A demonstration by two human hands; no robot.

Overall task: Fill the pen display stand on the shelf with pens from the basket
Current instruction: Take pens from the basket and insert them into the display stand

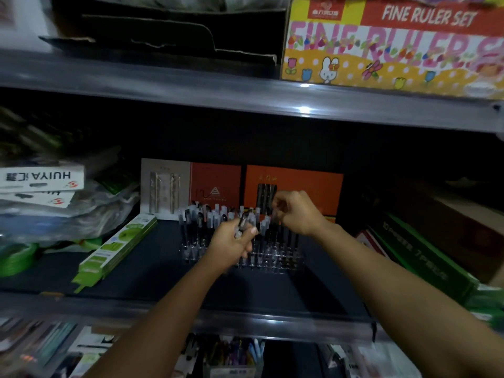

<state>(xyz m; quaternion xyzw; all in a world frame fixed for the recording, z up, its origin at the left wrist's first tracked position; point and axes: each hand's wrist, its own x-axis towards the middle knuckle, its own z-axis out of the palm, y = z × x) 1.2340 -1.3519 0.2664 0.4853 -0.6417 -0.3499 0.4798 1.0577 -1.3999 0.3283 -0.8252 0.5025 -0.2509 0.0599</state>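
Both arms reach into the dark middle shelf (152, 271). The left hand (231, 242) is held in front of the clear pen stand (275, 259), its fingers curled round a small bunch of pens (241, 226) whose capped ends stick up past the thumb. The right hand (297, 212) is raised over the right half of the stand, fingers bent and pinched together at the top of a pen standing there; blur hides whether the fingertips truly hold it, so the grip cannot be told for certain. The stand sits mid-shelf and already carries many upright pens (201, 219) with pale caps, crowded on its left and rear rows, while the front right holes look sparser. The basket is out of view.

Behind the stand lean two orange boxes (294, 184) and a pale pen box (163, 186). A green and white packet (117, 246) lies slanted to the left of the stand, beside white boxes (41, 177) marked HUIYA. Dark green boxes (420, 257) lie to the right. On the shelf above stands a bright box (395, 45) printed FINE RULER SET
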